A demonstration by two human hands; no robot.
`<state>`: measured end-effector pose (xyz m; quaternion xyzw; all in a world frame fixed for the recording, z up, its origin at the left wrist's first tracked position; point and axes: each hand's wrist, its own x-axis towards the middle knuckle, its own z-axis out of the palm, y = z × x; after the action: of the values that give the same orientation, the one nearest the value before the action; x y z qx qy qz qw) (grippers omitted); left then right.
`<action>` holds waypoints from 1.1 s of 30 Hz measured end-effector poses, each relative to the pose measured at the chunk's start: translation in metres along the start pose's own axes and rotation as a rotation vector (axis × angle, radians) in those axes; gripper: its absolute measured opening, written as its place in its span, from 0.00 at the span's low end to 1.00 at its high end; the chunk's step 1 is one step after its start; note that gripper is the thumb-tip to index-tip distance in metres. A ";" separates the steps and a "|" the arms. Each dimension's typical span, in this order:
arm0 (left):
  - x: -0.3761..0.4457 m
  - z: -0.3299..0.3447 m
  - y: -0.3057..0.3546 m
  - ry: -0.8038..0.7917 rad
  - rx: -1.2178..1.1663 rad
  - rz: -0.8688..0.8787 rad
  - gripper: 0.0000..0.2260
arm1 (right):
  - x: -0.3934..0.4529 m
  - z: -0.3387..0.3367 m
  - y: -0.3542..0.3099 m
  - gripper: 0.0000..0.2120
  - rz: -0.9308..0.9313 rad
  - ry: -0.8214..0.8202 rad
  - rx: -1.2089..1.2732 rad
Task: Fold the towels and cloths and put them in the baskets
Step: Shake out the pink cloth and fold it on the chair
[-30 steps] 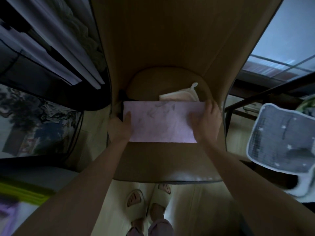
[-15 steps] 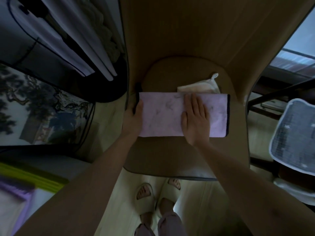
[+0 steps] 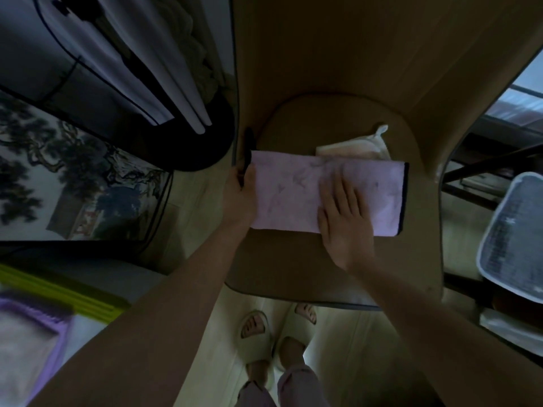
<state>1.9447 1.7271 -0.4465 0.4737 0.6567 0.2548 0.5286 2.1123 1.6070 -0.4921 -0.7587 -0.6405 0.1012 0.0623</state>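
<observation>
A pale lilac towel with a dark edging lies folded into a wide strip on the brown chair seat. My left hand grips its left end, thumb on top. My right hand lies flat on the towel's middle, fingers straight and pressing down. Behind the towel a folded cream cloth with a hanging loop rests on the seat, partly covered by the lilac towel.
The chair's tall back rises behind the seat. A white mesh basket stands at the right. At the lower left a purple-rimmed basket holds a pale cloth. My slippered feet stand in front of the chair.
My right hand left the towel's right end and now lies flat on its middle. The left hand keeps the left end. The view shifted a little.
</observation>
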 end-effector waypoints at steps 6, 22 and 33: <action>0.004 0.003 -0.006 -0.017 -0.005 -0.014 0.16 | -0.010 0.015 -0.006 0.26 0.026 -0.079 -0.060; -0.061 0.078 0.076 -0.714 -0.020 -0.087 0.09 | 0.009 -0.136 0.060 0.25 0.957 -0.133 1.677; -0.014 0.094 0.057 -0.410 0.465 0.437 0.15 | 0.023 -0.086 0.067 0.20 0.828 -0.074 0.871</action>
<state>2.0527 1.7225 -0.4220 0.7509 0.4611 0.1057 0.4607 2.2005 1.6216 -0.4249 -0.8457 -0.1933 0.3964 0.3004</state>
